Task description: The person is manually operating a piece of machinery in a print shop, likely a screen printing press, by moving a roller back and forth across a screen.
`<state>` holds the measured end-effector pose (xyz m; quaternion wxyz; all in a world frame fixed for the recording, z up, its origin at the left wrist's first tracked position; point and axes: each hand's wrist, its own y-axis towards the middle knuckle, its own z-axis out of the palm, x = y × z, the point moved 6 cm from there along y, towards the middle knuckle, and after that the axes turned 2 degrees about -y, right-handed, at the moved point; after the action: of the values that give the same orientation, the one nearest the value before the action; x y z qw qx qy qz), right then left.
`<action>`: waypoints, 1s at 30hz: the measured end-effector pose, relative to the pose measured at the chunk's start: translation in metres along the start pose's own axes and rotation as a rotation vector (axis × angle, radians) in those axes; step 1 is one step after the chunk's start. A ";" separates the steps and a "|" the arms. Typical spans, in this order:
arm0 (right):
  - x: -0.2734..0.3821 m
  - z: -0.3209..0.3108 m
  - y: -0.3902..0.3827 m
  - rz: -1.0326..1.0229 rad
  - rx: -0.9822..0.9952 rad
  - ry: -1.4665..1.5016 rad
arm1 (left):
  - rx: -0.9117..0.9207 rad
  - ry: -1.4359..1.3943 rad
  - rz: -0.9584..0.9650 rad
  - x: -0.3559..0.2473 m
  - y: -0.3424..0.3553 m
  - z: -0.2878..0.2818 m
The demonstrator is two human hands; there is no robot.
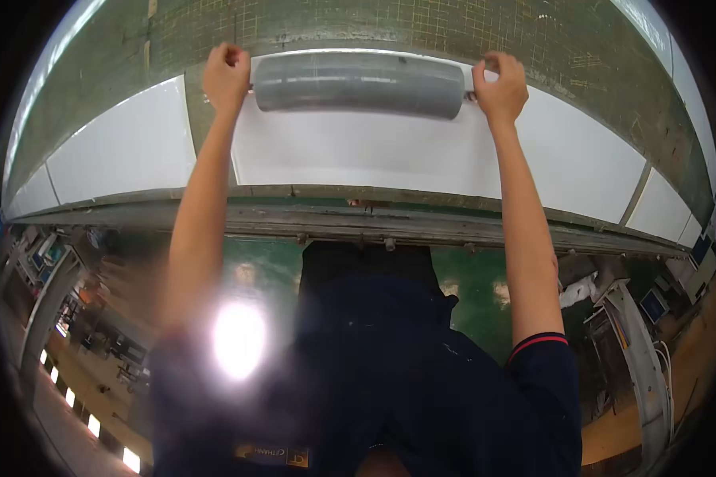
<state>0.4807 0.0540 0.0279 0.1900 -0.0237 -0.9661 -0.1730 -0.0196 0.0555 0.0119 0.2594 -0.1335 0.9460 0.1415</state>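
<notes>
A thick grey roller (359, 83) lies crosswise over a white sheet (358, 155) on the table. Its short axle ends stick out on both sides. My left hand (228, 78) is at the roller's left end, fingers curled into a pinch. At the opposite end my right hand (503, 86) has its thumb and fingers bent together in a loop, close to the axle end. A thin white edge runs behind the roller between the two hands. What the fingertips pinch, if anything, is hidden.
More white sheets lie left (127, 143) and right (577, 147) on the worn green tabletop (422, 25), which has yellow grid lines. A metal rail (374, 222) runs along the near table edge. Below is a green floor (481, 306), with cluttered shelving on both sides.
</notes>
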 end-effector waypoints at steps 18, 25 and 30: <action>-0.010 -0.093 -0.288 -0.175 0.366 -0.099 | 0.365 0.173 -0.129 0.062 -0.281 -0.090; -0.069 -0.139 -0.278 0.015 0.394 -0.148 | 0.413 -0.011 -0.138 0.008 -0.305 -0.062; -0.142 -0.154 -0.262 0.173 0.454 -0.181 | 0.616 -0.002 -0.175 -0.058 -0.320 -0.020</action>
<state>0.6382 -0.2421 0.0234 0.1173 -0.0784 -0.9877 0.0679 0.1237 -0.2369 -0.0045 0.2998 -0.1296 0.9289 -0.1746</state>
